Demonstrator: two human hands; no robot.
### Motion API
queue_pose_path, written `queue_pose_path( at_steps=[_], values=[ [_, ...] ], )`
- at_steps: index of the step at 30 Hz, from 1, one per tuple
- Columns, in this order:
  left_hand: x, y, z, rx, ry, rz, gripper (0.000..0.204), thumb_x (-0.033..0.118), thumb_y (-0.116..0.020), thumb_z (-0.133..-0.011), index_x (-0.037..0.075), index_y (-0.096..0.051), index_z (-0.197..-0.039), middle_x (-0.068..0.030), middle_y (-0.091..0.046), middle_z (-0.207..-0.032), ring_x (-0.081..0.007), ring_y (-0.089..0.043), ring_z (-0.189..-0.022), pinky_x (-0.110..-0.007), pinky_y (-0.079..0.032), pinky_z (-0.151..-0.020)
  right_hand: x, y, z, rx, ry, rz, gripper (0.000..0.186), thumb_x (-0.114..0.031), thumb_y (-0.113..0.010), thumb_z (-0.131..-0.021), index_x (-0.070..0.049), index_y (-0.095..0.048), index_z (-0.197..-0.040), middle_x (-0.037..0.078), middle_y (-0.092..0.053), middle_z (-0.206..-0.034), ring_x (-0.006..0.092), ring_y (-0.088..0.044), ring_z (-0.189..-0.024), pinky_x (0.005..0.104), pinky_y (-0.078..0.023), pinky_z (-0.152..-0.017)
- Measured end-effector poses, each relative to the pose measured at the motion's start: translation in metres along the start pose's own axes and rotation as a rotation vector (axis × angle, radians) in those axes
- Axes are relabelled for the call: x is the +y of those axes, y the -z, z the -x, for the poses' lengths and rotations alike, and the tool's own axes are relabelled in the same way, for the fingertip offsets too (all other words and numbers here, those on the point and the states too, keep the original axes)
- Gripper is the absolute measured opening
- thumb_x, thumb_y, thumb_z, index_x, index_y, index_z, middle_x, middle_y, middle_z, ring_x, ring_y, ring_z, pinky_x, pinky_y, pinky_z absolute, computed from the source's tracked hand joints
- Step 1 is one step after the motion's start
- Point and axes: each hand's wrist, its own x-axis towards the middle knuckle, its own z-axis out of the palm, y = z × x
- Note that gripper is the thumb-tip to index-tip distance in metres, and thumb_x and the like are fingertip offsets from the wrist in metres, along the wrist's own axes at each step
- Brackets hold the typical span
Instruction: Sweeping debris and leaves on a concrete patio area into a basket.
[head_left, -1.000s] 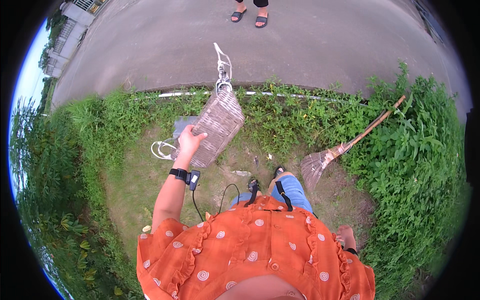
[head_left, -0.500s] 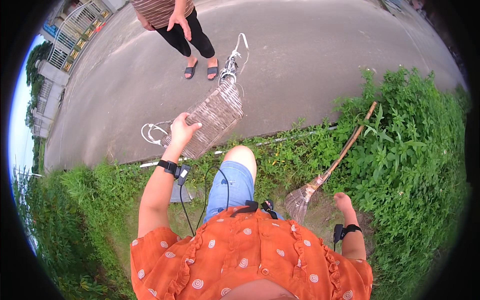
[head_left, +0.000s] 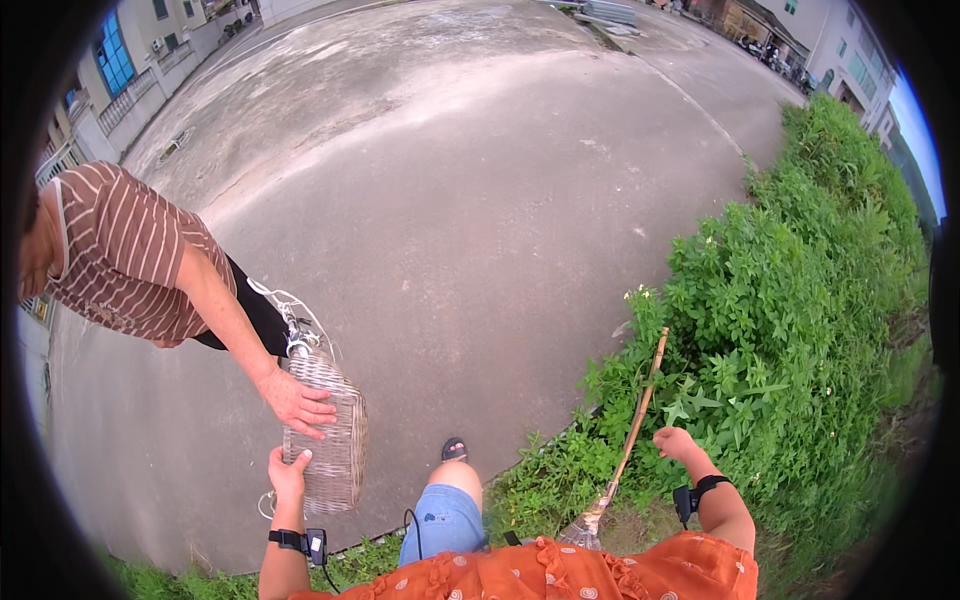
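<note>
Left arm: yours reaches forward from the lower edge, forearm nearly upright in view, a black strap with a small device at the wrist.
Left hand: your left hand grips the lower left edge of the grey-brown woven wicker basket, thumb lying over its side.
Right arm: yours bends at the elbow out to the right, with a second black strapped device on it.
Right hand: your right hand is near the broom handle, fingers seemingly curled; you cannot tell how far they close.
Co-worker: one person in a brown striped shirt leans in from your left, one hand laid flat on the wicker, just above yours.
Basket count: one, ahead of you to the left, above the pavement, two hands on it.
Basket make: boxy, coarse weave, white cord at both ends.
Broom count: one broom, its slim bamboo handle leaning by leafy green plants, bristles fanned.
Ground: rough grey concrete pavement.
Clothing: your orange shirt with white spirals, blue denim shorts.
</note>
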Motion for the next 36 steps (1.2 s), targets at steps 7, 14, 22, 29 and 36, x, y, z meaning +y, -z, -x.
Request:
queue_pose_path(
  at_steps=[7, 14, 22, 29, 36],
  values=[
    [0.100, -0.079, -0.096, -0.147, 0.040, -0.120, 0.052, 0.012, -0.085, -0.073, -0.006, -0.058, -0.114, -0.0137, -0.068, -0.103, -0.0223, -0.063, -0.093, -0.036, -0.051, -0.088, 0.062, -0.048, -0.146, 0.212, -0.157, -0.114, 0.036, -0.021, -0.067, -0.092, -0.004, -0.064, -0.123, 0.013, -0.072, -0.093, 0.0219, -0.070, -0.067, 0.0361, -0.057, -0.061],
    [0.129, -0.087, -0.171, -0.121, 0.029, -0.277, 0.067, 0.027, -0.079, -0.087, -0.010, -0.049, -0.134, -0.0192, -0.059, -0.128, -0.0245, -0.057, -0.111, -0.037, -0.046, -0.098, 0.026, -0.003, -0.329, 0.663, -0.376, -0.388, 0.044, -0.034, -0.062, -0.093, -0.003, -0.062, -0.125, 0.022, -0.070, -0.114, 0.0382, -0.066, -0.108, 0.0446, -0.050, -0.095],
    [0.217, -0.150, -0.199, 0.175, -0.342, -0.789, 0.039, 0.016, -0.069, -0.090, -0.004, -0.057, -0.122, -0.0111, -0.061, -0.110, -0.0217, -0.058, -0.097, -0.036, -0.047, -0.089, 0.090, 0.000, -0.490, 0.573, -0.646, -0.446, 0.056, -0.017, -0.051, -0.102, -0.005, -0.032, -0.154, 0.022, -0.064, -0.123, 0.0301, -0.070, -0.092, 0.0410, -0.057, -0.073],
    [0.260, -0.303, -0.173, -0.135, -0.463, -0.883, 0.031, 0.013, -0.070, -0.087, 0.004, -0.062, -0.115, -0.0086, -0.064, -0.105, -0.0220, -0.061, -0.099, -0.033, -0.047, -0.090, 0.156, -0.011, -0.600, 0.582, -0.571, -0.666, 0.076, -0.005, -0.061, -0.094, -0.013, -0.022, -0.159, 0.022, -0.046, -0.149, 0.0386, -0.057, -0.117, 0.0490, -0.050, -0.096],
    [0.319, -0.341, -0.147, -0.312, -0.390, -0.901, 0.027, 0.014, -0.073, -0.083, 0.003, -0.067, -0.108, -0.0137, -0.069, -0.107, -0.0293, -0.066, -0.103, -0.037, -0.051, -0.093, 0.054, -0.017, -0.584, 0.429, -0.615, -0.307, 0.075, -0.010, -0.069, -0.091, -0.013, -0.030, -0.155, 0.019, -0.039, -0.151, 0.0369, -0.048, -0.131, 0.0484, -0.048, -0.106]
  ],
)
